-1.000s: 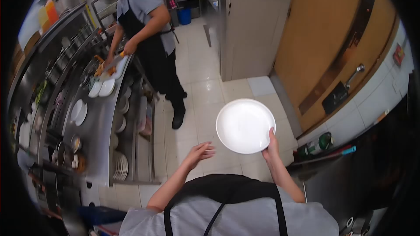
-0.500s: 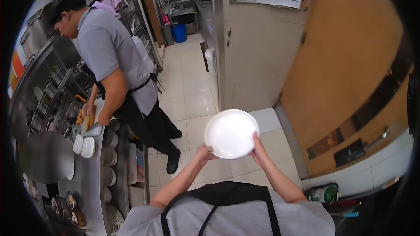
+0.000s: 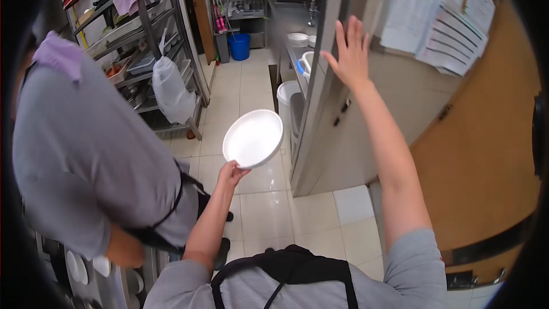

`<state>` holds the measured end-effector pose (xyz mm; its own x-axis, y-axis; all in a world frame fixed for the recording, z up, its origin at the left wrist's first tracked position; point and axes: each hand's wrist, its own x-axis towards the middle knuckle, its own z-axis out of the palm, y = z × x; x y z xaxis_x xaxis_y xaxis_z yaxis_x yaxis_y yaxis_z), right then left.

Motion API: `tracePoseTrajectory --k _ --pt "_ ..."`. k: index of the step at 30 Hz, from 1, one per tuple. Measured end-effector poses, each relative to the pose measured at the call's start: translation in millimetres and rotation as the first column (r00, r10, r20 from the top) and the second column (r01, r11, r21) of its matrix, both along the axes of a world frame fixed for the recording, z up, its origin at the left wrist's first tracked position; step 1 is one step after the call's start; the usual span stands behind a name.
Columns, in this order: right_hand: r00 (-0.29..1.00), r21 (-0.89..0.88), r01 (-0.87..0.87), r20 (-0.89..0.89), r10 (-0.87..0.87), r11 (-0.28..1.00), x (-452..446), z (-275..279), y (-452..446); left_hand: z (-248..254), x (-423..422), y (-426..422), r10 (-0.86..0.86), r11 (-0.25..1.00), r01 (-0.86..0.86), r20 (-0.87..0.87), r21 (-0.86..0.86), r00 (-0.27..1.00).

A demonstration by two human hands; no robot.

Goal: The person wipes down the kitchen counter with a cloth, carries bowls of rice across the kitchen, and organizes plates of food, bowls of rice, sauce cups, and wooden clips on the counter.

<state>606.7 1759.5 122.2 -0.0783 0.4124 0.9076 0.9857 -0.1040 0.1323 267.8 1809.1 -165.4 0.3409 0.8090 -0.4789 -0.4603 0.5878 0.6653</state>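
Note:
A round white dish [image 3: 253, 138] with a low rim is held out over the floor, tilted a little. My left hand [image 3: 231, 174] grips it by its near edge, thumb on the rim and the other fingers partly hidden beneath. My right hand [image 3: 350, 54] is raised, palm forward and fingers stretched out, beside the edge of the grey wall panel [image 3: 343, 154]. Whether its palm touches the panel I cannot tell. Nothing is in that hand.
A co-worker [image 3: 97, 154] in a grey shirt stands close on my left by a metal counter. Ahead, a tiled aisle [image 3: 251, 80] leads to a blue bucket [image 3: 239, 47]. A metal sink counter [image 3: 289, 28] holds white bowls [image 3: 298, 39]. A wooden door [image 3: 486, 154] is at right.
I have moved forward, closer to the aisle and the co-worker. My right hand has let go of the dish and risen to the panel's edge. The dish has shifted left in my left hand.

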Motion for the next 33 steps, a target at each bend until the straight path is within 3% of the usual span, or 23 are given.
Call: tracePoseTrajectory --k 1,4,11,15,17,19,22,26,27,28,29,30,31,32,33 --pt "1.000 0.032 -0.008 0.020 0.008 0.999 4.0 -7.8 13.4 7.6 18.9 34.8 0.034 0.998 -0.034 -0.014 -0.046 0.999" --pt "0.998 0.145 -0.009 0.056 0.001 0.989 18.6 -20.8 35.7 28.0 70.7 133.7 0.012 0.999 -0.015 0.063 0.052 0.998" --pt "0.994 0.109 -0.080 0.083 0.071 0.991 29.1 -24.7 38.0 59.2 205.0 336.8 0.004 0.985 0.002 -0.033 0.173 0.999" --pt "0.956 0.071 -0.294 0.037 0.292 0.953 47.2 -31.7 42.0 63.8 298.8 433.9 -0.046 0.970 0.065 -0.085 0.236 0.995" --pt "0.987 0.097 -0.156 0.061 0.150 0.983 49.9 -38.5 36.4 51.5 357.1 484.6 -0.082 0.960 0.097 -0.065 0.262 0.994" --pt "0.993 0.125 -0.106 0.059 0.099 0.987 42.5 -39.4 37.5 61.9 402.5 506.0 -0.003 0.956 0.082 -0.272 0.281 0.962" --pt "0.998 0.127 0.045 0.042 -0.051 0.991 41.5 -36.3 44.5 47.1 481.3 539.4 -0.059 0.969 0.149 -0.402 0.198 0.914" --pt "0.964 0.094 0.267 -0.018 -0.266 0.959 32.3 -39.7 39.3 5.0 554.7 563.9 -0.301 0.880 0.426 -0.449 0.210 0.841" --pt "0.951 0.092 0.310 -0.038 -0.308 0.946 28.9 -41.2 35.4 -17.9 576.4 570.5 -0.290 0.867 0.413 -0.392 0.279 0.873" --pt "0.938 0.087 0.346 -0.061 -0.342 0.934 23.5 -42.5 32.4 -27.7 588.5 568.0 -0.322 0.895 0.378 -0.242 0.236 0.915" --pt "0.924 0.088 0.379 -0.087 -0.372 0.921 17.0 -44.2 29.3 -20.1 579.2 560.9 -0.534 0.769 0.564 -0.183 0.299 0.825" --pt "0.912 0.089 0.405 -0.116 -0.394 0.910 9.7 -45.9 27.8 -15.5 567.3 548.9 -0.621 0.689 0.624 -0.143 0.370 0.771" --pt "0.906 0.101 0.413 -0.148 -0.397 0.905 -0.5 -48.2 30.5 -29.7 576.4 558.3 -0.682 0.643 0.692 -0.164 0.327 0.712" --pt "0.906 0.124 0.409 -0.170 -0.387 0.904 -9.7 -50.1 33.1 -31.1 572.1 556.5 -0.738 0.638 0.724 -0.059 0.260 0.672" --pt "0.933 0.223 0.335 -0.218 -0.288 0.916 -11.7 -51.3 44.8 -28.3 581.7 556.3 -0.713 0.675 0.713 -0.081 0.191 0.697"
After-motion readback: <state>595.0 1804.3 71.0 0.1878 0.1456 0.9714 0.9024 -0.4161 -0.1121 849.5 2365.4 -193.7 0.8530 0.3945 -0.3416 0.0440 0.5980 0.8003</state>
